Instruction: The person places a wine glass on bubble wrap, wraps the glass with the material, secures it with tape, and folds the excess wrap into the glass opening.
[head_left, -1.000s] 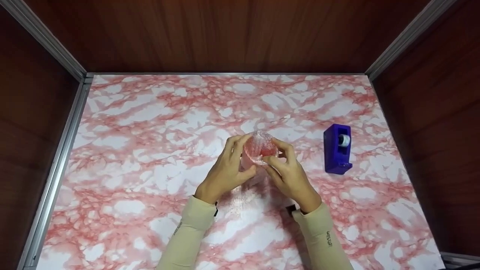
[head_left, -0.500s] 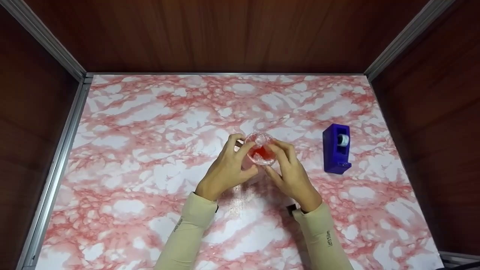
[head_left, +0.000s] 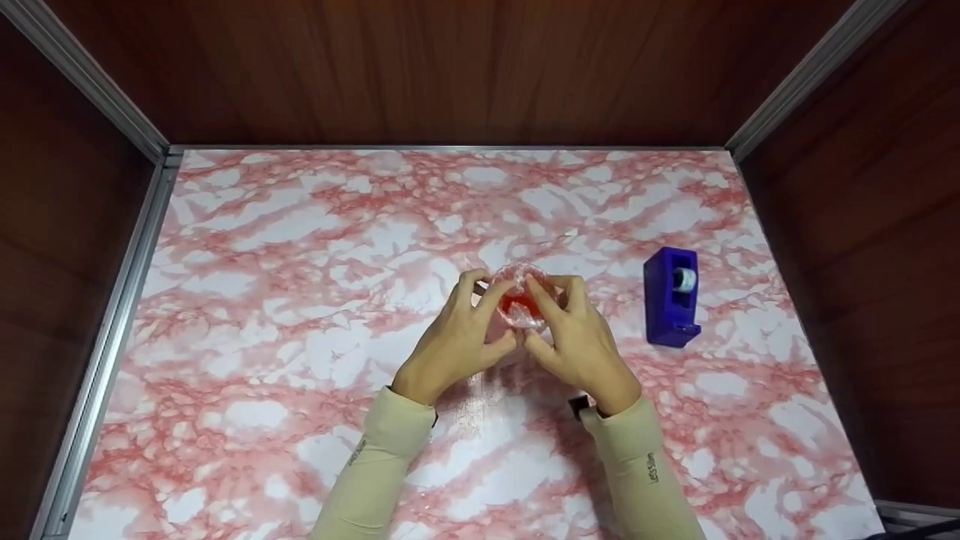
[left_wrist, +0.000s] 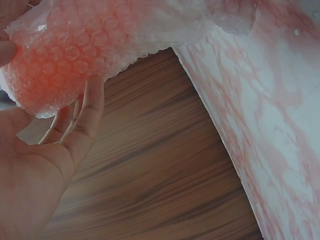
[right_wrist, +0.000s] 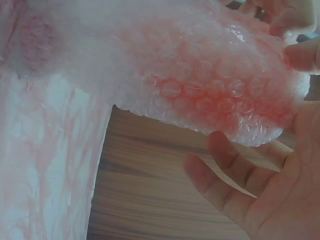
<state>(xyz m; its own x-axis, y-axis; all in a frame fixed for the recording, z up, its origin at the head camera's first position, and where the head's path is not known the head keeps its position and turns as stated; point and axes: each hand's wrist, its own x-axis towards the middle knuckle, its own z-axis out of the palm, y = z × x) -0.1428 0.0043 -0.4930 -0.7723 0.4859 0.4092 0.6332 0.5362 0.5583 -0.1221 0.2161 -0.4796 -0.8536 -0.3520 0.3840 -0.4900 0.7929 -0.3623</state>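
Observation:
In the head view a roll of clear bubble wrap (head_left: 517, 271) stands upright near the middle of the table, wrapped round something red (head_left: 521, 306) whose kind I cannot tell. My left hand (head_left: 454, 341) grips its upper end from the left, thumb at the near side and fingers curled over the rim. From the right, my right hand (head_left: 581, 345) holds the same end, with the index finger laid over the opening. Both wrist views show the bubble wrap (left_wrist: 75, 55) tinted red by what is inside. In the right wrist view two fingers (right_wrist: 232, 162) hang loose below the wrap.
A purple tape dispenser (head_left: 670, 296) with a roll of clear tape stands to the right of the hands. The table (head_left: 247, 360) has a red and white marbled top. Dark wood panels (head_left: 450, 71) with metal edge rails enclose it at the back and sides.
The wrap's top has tipped from leaning to more level, showing more red. My right index finger has moved left and away, over the opening, and a left finger has bent over the rim.

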